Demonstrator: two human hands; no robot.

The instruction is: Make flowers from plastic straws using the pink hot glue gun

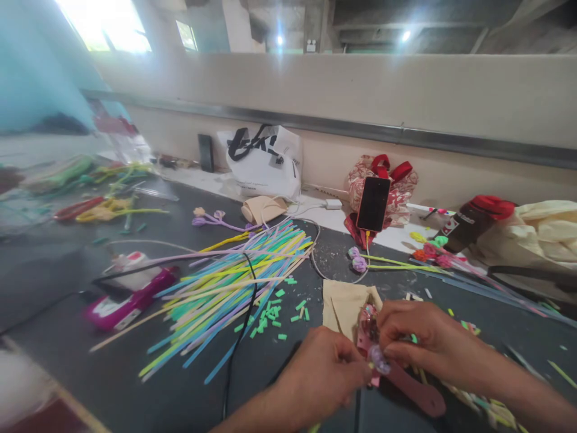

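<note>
My right hand is closed in a pinch on a small purple flower-like piece, clear and shiny in places. Close against it, my left hand also has its fingertips pressed together at the piece's left side; what lies between them is too small to make out. Just beneath both hands is a pink tool with a rounded handle, its upper part partly hidden by my fingers. A beige cloth lies under the tool's far end.
Many pastel straws lie in a loose pile, with short green pieces beside them. A magenta hand tool rests at left. Behind stand a phone on a charging cable and a white bag. Purple-tipped flower stems lie at right.
</note>
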